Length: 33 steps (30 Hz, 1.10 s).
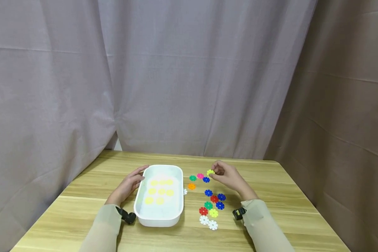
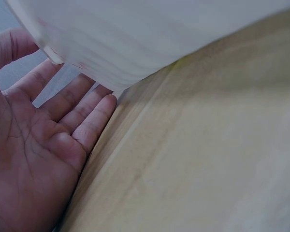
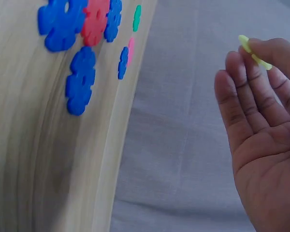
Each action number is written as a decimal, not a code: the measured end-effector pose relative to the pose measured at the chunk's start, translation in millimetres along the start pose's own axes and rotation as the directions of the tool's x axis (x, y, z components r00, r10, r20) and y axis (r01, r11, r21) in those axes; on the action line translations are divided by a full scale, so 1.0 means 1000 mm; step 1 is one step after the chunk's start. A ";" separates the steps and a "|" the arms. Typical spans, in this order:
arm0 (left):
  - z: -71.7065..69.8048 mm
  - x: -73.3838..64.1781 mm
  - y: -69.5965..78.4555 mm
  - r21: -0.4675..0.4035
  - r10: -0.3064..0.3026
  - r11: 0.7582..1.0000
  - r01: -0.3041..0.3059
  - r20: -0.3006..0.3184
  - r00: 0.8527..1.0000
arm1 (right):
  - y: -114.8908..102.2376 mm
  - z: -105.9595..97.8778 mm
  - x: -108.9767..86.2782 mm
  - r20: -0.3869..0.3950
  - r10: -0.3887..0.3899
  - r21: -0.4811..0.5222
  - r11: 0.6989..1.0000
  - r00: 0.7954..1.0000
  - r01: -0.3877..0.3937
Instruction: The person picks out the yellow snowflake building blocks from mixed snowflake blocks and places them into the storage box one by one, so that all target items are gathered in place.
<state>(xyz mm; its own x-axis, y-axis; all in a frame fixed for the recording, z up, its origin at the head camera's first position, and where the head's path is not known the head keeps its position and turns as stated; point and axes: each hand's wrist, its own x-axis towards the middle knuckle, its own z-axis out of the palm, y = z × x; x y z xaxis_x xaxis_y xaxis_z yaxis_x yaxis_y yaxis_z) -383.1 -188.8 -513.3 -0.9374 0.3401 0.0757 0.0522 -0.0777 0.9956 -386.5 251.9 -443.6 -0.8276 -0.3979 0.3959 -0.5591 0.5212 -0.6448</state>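
Note:
A white plastic tub (image 1: 159,223) stands on the table with several yellow snowflake discs (image 1: 161,191) spread flat in rows on its bottom. My left hand (image 1: 127,185) holds the tub by its left side, thumb at the rim and fingers along the outer wall (image 2: 150,43). Between thumb and index finger, my right hand (image 1: 230,176) pinches a yellow snowflake disc (image 3: 254,52), raised above the table near the far discs. The other fingers (image 3: 228,99) of that hand are loosely bent. Nearest below it lie a blue disc (image 1: 206,179) and a pink disc (image 1: 200,176).
Right of the tub, loose discs lie scattered: green (image 1: 193,178), orange (image 1: 191,186), red (image 1: 203,211), several blue (image 1: 221,197), another yellow (image 1: 213,212) and white (image 1: 212,224). A white disc (image 1: 185,191) lies close by the tub's right wall. Grey curtains (image 1: 189,87) hang behind the wooden table (image 1: 271,210).

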 end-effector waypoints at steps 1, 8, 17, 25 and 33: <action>0.000 0.000 0.000 -0.001 -0.002 1.000 0.002 -0.003 1.000 | -0.001 0.001 0.001 -0.005 -0.011 -0.003 1.000 1.000 0.011; 0.000 -0.001 -0.001 -0.007 -0.009 1.000 0.008 -0.003 1.000 | -0.009 0.005 0.005 0.000 -0.048 0.028 0.998 0.999 0.048; -0.001 0.000 -0.001 -0.011 0.006 1.000 -0.006 0.016 1.000 | -0.016 0.016 0.012 0.003 -0.089 0.054 0.995 0.996 0.088; -0.001 0.000 0.000 -0.005 0.001 1.000 -0.001 0.012 1.000 | -0.026 0.028 0.022 0.008 -0.086 0.055 0.995 0.996 0.085; 0.001 -0.001 0.000 -0.016 -0.009 1.000 0.009 -0.005 1.000 | -0.040 0.040 0.030 0.028 -0.111 0.118 0.987 0.993 0.107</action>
<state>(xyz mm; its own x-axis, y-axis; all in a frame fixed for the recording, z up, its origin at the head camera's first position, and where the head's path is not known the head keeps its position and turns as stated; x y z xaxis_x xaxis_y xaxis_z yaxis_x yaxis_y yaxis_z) -382.3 -188.3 -513.5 -0.9396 0.3358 0.0666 0.0386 -0.0893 0.9953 -386.8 188.8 -431.9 -0.7584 -0.4747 0.4466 -0.6349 0.3831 -0.6709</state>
